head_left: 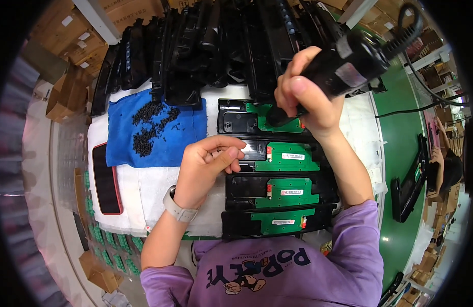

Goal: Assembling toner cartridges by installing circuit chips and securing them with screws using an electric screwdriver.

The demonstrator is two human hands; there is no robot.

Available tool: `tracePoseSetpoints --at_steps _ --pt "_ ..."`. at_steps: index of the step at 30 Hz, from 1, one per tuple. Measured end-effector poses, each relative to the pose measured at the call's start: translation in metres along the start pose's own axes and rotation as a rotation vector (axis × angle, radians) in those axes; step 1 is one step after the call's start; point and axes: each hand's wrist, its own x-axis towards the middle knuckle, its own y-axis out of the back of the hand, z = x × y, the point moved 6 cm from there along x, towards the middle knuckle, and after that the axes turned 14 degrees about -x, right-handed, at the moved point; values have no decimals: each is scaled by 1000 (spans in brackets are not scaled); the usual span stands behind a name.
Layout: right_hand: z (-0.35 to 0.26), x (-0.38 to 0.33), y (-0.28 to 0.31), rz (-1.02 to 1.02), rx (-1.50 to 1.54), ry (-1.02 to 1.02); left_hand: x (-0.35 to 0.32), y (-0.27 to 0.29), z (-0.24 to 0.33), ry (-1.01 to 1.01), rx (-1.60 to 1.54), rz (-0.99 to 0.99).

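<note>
My right hand [313, 100] is wrapped round a black corded electric screwdriver [349, 64], tilted so its narrow nose points down at the green circuit board [253, 108] in the farthest black plastic housing [234, 123]. The very tip is hard to make out against the board. Beside the second housing my left hand [213, 157] is closed, thumb against curled fingers; whatever they hold is hidden. Nearer me, in a row, lie several more black housings, each with a green board [287, 156] bearing a white label and a small red part.
A blue cloth [188, 133] at left carries heaps of small black screws [143, 143]. Left of it lies a red-edged phone [106, 179]. Black plastic parts [190, 61] are piled at the back. Another housing [408, 189] rests on the green surface at right, near the screwdriver's cable [418, 109].
</note>
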Motion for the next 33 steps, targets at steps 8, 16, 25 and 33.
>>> tracePoseSetpoints --at_steps 8,16,25,33 --pt "2 3 -5 -33 31 -7 3 7 -6 24 -127 64" --pt "2 4 -6 -13 12 22 7 9 -8 -7 -107 115" --pt "-10 -4 -10 -51 -136 254 8 9 -9 -3 -108 103" --pt "-36 -6 22 -69 608 309 2 -2 0 -72 -75 82"
